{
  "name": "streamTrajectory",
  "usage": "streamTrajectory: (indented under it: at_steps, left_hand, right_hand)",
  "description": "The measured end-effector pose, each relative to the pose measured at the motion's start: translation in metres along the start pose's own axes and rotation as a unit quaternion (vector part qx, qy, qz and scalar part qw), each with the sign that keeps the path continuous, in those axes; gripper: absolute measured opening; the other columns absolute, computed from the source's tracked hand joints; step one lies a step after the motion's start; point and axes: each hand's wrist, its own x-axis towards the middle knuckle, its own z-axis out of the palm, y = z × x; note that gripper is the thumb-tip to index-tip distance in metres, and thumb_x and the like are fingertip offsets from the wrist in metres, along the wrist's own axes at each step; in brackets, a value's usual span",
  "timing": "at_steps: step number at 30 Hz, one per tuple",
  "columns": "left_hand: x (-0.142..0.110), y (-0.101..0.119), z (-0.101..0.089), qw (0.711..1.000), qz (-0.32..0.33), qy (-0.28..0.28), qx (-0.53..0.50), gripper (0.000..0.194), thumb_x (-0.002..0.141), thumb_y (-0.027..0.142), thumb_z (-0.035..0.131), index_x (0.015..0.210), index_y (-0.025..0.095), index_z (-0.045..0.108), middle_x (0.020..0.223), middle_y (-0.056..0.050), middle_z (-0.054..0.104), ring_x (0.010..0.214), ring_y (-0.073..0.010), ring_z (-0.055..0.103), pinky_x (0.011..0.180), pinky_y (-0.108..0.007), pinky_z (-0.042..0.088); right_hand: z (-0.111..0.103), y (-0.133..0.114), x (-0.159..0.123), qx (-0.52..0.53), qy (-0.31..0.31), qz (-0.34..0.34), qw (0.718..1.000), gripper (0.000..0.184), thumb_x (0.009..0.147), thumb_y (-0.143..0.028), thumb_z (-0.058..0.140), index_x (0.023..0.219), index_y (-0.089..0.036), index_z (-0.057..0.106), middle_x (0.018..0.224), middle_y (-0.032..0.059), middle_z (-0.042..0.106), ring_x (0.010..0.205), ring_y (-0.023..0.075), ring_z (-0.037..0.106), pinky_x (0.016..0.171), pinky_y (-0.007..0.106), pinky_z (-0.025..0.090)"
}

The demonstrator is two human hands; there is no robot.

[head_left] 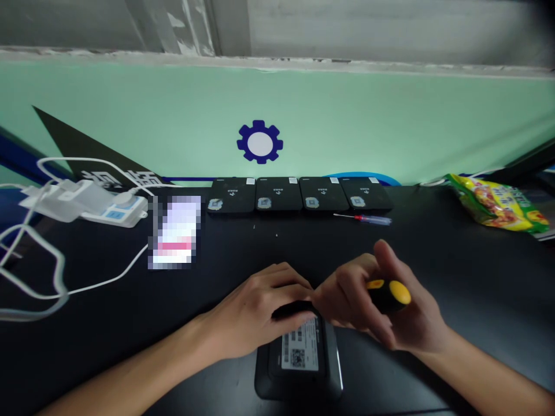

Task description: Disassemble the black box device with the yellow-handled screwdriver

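Your right hand (367, 315): fingers clamped round tool handle (396, 293), seemingly working the device (299, 355). Left hand (264, 306): finger grip unclear; next, brace steadily.

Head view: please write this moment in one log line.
left hand: on black plastic device; right hand: holding yellow-black rounded handle; beyond: four black rectangular items

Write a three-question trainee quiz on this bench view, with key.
1. True or false: the right hand holds a black, rounded handle with a yellow end.
2. How many flat black boxes form the row along the pale green wall?
3. The slim screwdriver with a translucent bluish handle lies:
A) on top of the boxes
B) in front of them, on the black tabletop
C) on the white power strip

Key: 1. True. 2. Four. 3. B.
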Motion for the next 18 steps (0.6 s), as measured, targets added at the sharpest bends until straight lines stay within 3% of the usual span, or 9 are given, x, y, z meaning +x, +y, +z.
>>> streamTrajectory:
  at_steps: [6, 18]
  left_hand:
    - [0.000, 0.001, 0.000, 1.000, -0.008, -0.002, -0.008, 0.008, 0.105, 0.021, 0.073, 0.113, 0.019, 0.076, 0.114, -0.006, 0.076, 0.106, -0.0209, 0.071, 0.094, -0.038, 0.063]
    - [0.001, 0.001, -0.001, 1.000, 0.002, 0.001, -0.007, 0.008, 0.105, 0.022, 0.073, 0.112, 0.019, 0.075, 0.114, -0.007, 0.076, 0.108, -0.0214, 0.072, 0.095, -0.038, 0.063]
  right_hand:
    - [0.001, -0.003, -0.001, -0.002, -0.003, 0.007, 1.000, 0.079, 0.115, -0.065, 0.021, 0.061, -0.019, 0.056, 0.051, -0.0022, 0.032, 0.053, 0.0154, 0.034, 0.057, 0.032, 0.030]
    - [0.007, -0.012, 0.004, 0.018, -0.005, -0.022, 1.000, 0.080, 0.115, -0.066, 0.018, 0.055, -0.020, 0.047, 0.047, -0.0014, 0.028, 0.052, 0.0157, 0.036, 0.058, 0.032, 0.034]
